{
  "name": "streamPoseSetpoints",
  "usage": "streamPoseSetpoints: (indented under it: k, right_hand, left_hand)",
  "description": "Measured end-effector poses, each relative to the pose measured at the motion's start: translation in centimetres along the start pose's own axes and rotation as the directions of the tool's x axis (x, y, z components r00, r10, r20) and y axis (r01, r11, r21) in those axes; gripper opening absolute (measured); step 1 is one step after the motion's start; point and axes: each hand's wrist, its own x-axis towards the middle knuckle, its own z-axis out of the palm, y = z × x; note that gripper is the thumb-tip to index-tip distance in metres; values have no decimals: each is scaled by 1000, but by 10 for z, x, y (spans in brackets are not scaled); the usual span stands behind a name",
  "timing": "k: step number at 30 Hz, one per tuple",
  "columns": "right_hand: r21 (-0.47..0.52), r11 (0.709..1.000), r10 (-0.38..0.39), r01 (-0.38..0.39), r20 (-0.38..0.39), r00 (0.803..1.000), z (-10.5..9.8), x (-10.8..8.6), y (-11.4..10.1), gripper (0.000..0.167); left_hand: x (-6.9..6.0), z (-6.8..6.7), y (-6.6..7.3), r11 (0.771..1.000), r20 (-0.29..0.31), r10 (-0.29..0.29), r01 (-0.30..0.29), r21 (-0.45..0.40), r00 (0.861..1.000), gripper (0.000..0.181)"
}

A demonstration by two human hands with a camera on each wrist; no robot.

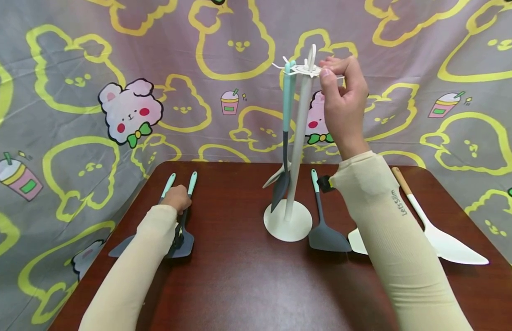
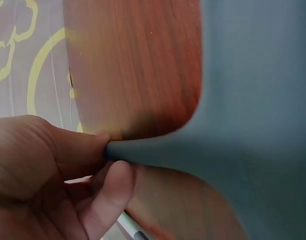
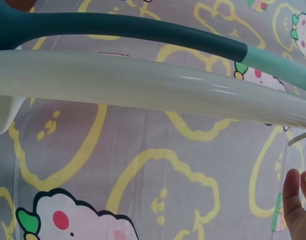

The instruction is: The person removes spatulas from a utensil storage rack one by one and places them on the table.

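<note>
At the left of the table my left hand (image 1: 177, 198) pinches the dark grey neck of a spatula (image 2: 212, 145) with a mint handle (image 1: 192, 183). A second mint-handled spatula (image 1: 168, 185) lies beside it, its middle hidden by my arm. My right hand (image 1: 346, 92) pinches a hook at the top of the white utensil stand (image 1: 298, 138) between thumb and fingers. From the stand's left side hangs a mint-handled utensil (image 1: 286, 105) with a dark grey head. Behind it hangs a pale-headed utensil (image 1: 273, 178), mostly hidden.
Right of the stand's round base (image 1: 286, 230) lies a grey spatula (image 1: 328, 236) with a mint handle. A white spatula (image 1: 452, 243) with a wooden handle lies farther right. My right sleeve partly covers another pale utensil (image 1: 357, 241). A patterned curtain (image 1: 222, 133) hangs behind the table.
</note>
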Motion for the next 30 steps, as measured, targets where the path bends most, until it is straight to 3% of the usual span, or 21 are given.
streamPoseSetpoints:
  k: [11, 19, 30]
  right_hand:
    - [13, 1000, 21, -21, -9, 1000, 3, 1, -6, 13]
    - [15, 999, 36, -36, -12, 999, 3, 1, -6, 15]
    - [8, 999, 36, -36, -13, 999, 1, 1, -6, 12]
  left_hand:
    - [0, -3, 0, 999, 16, -36, 35, 11, 999, 18]
    - [-2, -3, 0, 999, 65, -53, 52, 11, 997, 19]
    - [-8, -6, -2, 1000, 102, -28, 27, 12, 994, 16]
